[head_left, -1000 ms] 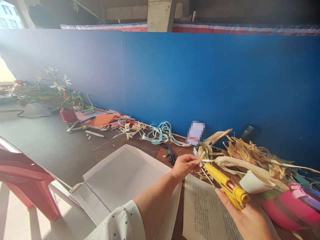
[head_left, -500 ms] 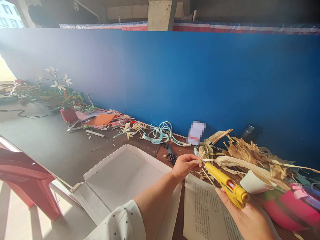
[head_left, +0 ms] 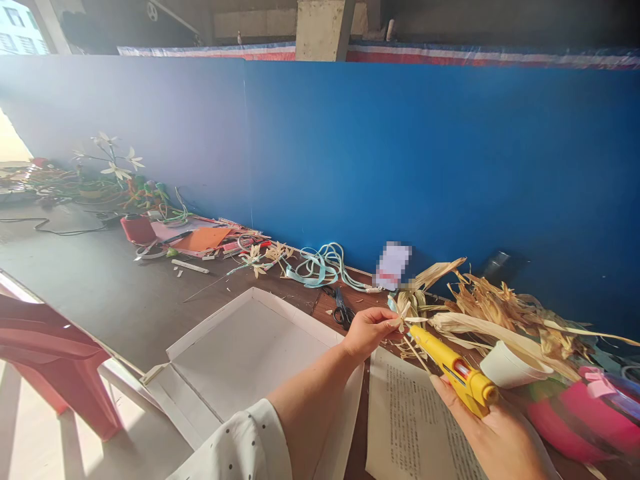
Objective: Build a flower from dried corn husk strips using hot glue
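My left hand pinches a small pale flower that looks made of corn husk. In my right hand is a yellow glue gun, its nozzle pointed up and left, right at the flower; whether it touches the petals I cannot tell. A thin pale strip slants below the nozzle, near my right thumb. Beneath the glue gun lies a printed sheet. Dried corn husks are heaped behind and to the right of the glue gun.
A white box lid lies left of my hands, with black scissors behind it. A white cup and a pink object stand at right. Blue cord, husk flowers and paper scraps line the blue partition.
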A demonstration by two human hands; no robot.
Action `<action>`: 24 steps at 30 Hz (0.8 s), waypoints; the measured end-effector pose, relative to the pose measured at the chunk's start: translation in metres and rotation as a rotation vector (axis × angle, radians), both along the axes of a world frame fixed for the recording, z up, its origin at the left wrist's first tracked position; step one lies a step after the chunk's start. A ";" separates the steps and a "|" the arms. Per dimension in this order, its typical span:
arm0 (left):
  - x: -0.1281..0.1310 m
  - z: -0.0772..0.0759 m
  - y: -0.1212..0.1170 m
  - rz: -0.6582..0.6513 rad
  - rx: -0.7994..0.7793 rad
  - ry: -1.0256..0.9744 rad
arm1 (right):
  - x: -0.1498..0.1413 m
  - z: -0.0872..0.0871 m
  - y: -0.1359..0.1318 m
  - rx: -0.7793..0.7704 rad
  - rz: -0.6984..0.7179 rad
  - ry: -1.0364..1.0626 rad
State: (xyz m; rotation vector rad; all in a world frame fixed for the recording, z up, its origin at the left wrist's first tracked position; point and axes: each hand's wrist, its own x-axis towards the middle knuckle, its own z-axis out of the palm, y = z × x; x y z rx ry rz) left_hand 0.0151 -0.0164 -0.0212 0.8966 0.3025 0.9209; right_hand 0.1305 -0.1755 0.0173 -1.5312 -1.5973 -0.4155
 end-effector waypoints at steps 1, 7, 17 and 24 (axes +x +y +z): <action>0.000 0.000 0.000 -0.002 0.001 -0.002 | 0.000 0.000 0.000 -0.009 0.015 -0.016; 0.000 -0.001 0.000 0.001 0.006 0.002 | 0.003 -0.004 0.000 -0.027 0.012 -0.060; -0.001 0.000 0.000 -0.009 0.019 -0.005 | 0.004 -0.008 0.001 -0.021 0.012 -0.070; -0.001 0.001 0.000 -0.012 0.006 0.003 | 0.001 -0.005 0.000 -0.046 -0.005 -0.035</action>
